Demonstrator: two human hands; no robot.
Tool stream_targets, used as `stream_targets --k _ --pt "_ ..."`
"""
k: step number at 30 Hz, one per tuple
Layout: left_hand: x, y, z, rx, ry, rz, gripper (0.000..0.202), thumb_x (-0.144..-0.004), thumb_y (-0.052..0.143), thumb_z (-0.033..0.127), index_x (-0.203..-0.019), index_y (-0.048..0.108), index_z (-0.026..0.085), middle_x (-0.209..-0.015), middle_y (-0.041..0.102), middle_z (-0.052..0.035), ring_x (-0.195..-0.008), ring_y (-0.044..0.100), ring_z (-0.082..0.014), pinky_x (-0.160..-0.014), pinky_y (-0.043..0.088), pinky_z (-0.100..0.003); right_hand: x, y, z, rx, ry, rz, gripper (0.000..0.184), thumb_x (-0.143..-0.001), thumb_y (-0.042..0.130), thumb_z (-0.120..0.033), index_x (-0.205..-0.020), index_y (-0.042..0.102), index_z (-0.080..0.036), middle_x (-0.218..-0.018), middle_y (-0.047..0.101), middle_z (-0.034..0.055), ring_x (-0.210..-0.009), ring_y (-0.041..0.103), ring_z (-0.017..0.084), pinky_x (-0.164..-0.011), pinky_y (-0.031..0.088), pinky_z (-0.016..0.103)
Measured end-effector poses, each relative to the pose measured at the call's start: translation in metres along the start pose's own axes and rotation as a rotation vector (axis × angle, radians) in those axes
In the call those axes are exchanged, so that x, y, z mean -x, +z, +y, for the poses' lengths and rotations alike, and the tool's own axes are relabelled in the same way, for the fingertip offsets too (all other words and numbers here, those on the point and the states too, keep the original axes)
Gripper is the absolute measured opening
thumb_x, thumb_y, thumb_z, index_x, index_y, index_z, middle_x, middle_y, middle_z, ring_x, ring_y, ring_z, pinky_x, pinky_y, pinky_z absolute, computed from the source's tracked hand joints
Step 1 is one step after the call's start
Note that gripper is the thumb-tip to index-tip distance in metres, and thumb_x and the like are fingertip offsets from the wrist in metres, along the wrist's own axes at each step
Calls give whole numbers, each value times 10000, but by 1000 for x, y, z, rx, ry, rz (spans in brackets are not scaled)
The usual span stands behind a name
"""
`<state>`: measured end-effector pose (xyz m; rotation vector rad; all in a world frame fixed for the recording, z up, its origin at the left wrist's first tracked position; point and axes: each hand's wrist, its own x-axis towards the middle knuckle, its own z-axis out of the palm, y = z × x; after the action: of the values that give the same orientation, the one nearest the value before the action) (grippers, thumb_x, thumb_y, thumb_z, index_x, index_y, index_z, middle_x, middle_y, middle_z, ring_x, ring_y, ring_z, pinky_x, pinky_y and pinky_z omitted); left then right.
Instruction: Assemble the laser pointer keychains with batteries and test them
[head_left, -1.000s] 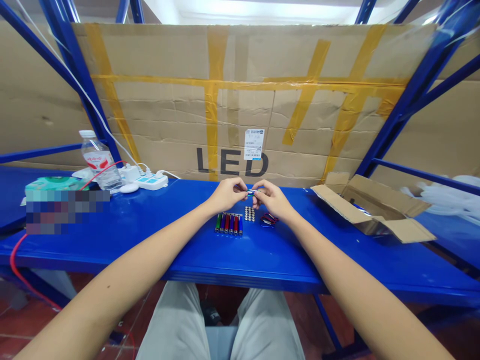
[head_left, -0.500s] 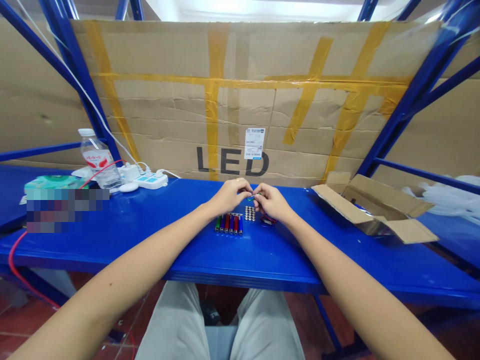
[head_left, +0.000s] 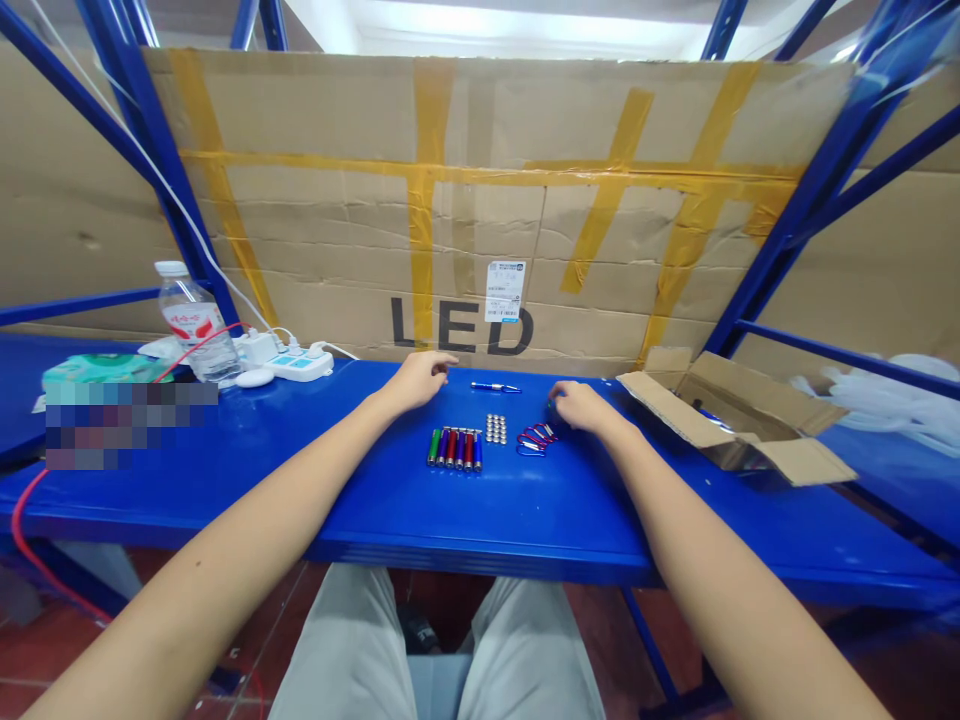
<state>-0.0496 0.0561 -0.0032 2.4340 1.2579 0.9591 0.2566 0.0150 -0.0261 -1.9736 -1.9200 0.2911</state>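
Note:
My left hand [head_left: 421, 380] is above the table at the back, fingers loosely bent and apart, with nothing seen in it. My right hand [head_left: 580, 406] is closed in a pinch low over the table; a bit of a green carabiner [head_left: 553, 404] shows at its fingertips. Between the hands a slim blue metal torch [head_left: 495, 387] lies crosswise. Nearer to me stand out a row of coloured metal tubes [head_left: 454, 449], green, blue, purple and red, and a block of silver button cells [head_left: 496, 429]. Red and blue carabiners [head_left: 535, 438] lie just left of my right hand.
An open cardboard box [head_left: 739, 410] sits at the right with something blue inside. At the left are a water bottle [head_left: 191, 320], a white power strip [head_left: 300, 364] with cables and a green packet [head_left: 97, 372]. A large cardboard sheet [head_left: 337, 230] stands behind the blue table [head_left: 487, 520].
My hands have parted: the left moved left, the right moved right with the green carabiner. The blue torch and the carabiners on the table now show clearly.

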Motion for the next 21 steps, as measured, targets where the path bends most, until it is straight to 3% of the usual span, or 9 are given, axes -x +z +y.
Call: stream_targets --k 4,8,11,14,21 --pt "-3 1 -13 -68 -54 -98 130 -717 638 144 -802 729 180 -855 722 -58 -848 645 -207 -797 481 -295 -2 -8 16 139 140 -144 323 -833 524 -286 -1070 663 -117 -831 720 149 -545 627 189 -544 442 284" --pt "-2 3 -17 -28 -122 -241 104 -616 694 121 -703 687 178 -727 699 -23 -711 627 -168 -668 459 -254 -1 -15 19 249 121 -82 323 -805 573 -362 -1003 700 -142 -975 720 166 -769 673 238 -630 458 291" --pt "-1 1 -17 -24 -165 -321 118 -575 704 123 -677 680 176 -715 700 -14 -685 623 -151 -620 442 -229 1 -18 18 230 9 -13 302 -784 583 -268 -1047 697 -174 -1036 716 123 -879 660 223 -701 456 266" --pt "0 -2 -15 -28 -174 -358 99 -581 662 124 -661 690 175 -720 707 -17 -680 622 -145 -601 434 -217 3 -18 17 127 -112 -81 325 -740 566 -119 -1024 710 -183 -962 721 72 -805 639 164 -689 444 222" --pt "1 -6 -10 44 -259 -430 106 -587 593 127 -641 676 162 -612 671 -23 -544 585 -133 -531 428 -219 6 -23 22 32 -77 -207 167 -665 573 -73 -766 670 -165 -706 669 19 -604 576 120 -572 425 205"
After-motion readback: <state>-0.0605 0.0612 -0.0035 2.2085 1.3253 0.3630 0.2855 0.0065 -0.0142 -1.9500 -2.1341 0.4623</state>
